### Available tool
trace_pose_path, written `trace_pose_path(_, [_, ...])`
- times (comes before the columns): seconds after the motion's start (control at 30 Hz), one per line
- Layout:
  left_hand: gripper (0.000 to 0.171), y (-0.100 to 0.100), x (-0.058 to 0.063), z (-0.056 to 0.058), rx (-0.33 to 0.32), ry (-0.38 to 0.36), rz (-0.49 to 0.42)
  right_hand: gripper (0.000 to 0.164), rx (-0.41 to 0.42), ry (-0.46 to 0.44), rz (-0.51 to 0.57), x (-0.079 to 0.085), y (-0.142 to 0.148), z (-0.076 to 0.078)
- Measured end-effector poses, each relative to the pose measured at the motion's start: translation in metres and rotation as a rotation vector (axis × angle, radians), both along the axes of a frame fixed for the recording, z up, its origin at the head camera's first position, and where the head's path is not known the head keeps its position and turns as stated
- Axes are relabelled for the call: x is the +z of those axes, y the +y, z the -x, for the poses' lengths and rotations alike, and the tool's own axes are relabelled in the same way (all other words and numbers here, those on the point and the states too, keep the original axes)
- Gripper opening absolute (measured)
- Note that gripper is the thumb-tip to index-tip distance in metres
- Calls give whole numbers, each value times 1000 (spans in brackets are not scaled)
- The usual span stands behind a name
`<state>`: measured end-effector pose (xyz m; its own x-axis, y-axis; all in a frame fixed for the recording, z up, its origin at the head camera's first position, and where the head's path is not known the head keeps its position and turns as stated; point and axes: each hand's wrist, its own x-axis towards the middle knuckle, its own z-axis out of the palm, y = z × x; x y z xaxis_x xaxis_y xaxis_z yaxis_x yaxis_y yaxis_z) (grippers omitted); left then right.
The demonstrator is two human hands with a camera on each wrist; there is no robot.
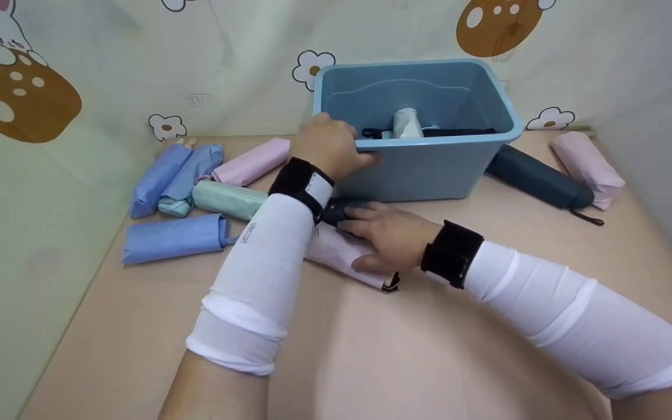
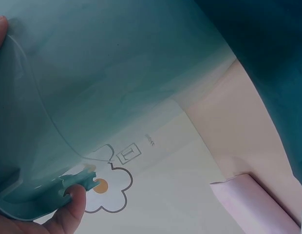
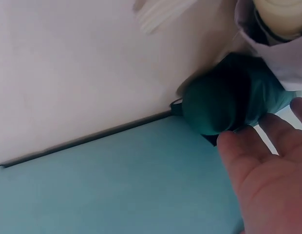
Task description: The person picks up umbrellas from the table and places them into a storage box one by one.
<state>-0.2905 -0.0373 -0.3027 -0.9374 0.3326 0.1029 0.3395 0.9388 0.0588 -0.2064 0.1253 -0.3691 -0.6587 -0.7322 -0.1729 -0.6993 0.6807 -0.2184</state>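
At the near left corner of a blue plastic bin [image 1: 412, 169], my left hand [image 1: 327, 146] grips the rim. In the left wrist view its fingers [image 2: 75, 202] curl over the bin's edge. My right hand [image 1: 397, 233] reaches its extended fingers over a dark folded umbrella [image 1: 342, 211] in front of the bin. The right wrist view shows those fingers against the umbrella's dark green end [image 3: 212, 105]. A pale pink folded umbrella [image 1: 342, 254] lies just nearer, beside the right thumb. My left forearm hides part of both umbrellas.
Blue folded umbrellas [image 1: 175, 238], a mint one [image 1: 228, 198] and a pink one [image 1: 254, 162] lie at left. Right of the bin lie a dark umbrella [image 1: 540, 178] and a pink one [image 1: 587, 166]. Inside the bin are a white wrapped item [image 1: 407, 123] and dark items. A patterned curtain stands behind.
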Motion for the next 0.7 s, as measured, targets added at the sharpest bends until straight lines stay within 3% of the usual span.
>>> trace_pose_path(0.37, [59, 0, 1, 1, -4, -17, -1, 77, -6, -9, -16, -2, -4, -6])
trace_pose_path(0.7, [58, 0, 0, 1, -8, 11, 9, 81, -137, 13, 1, -5, 6, 10])
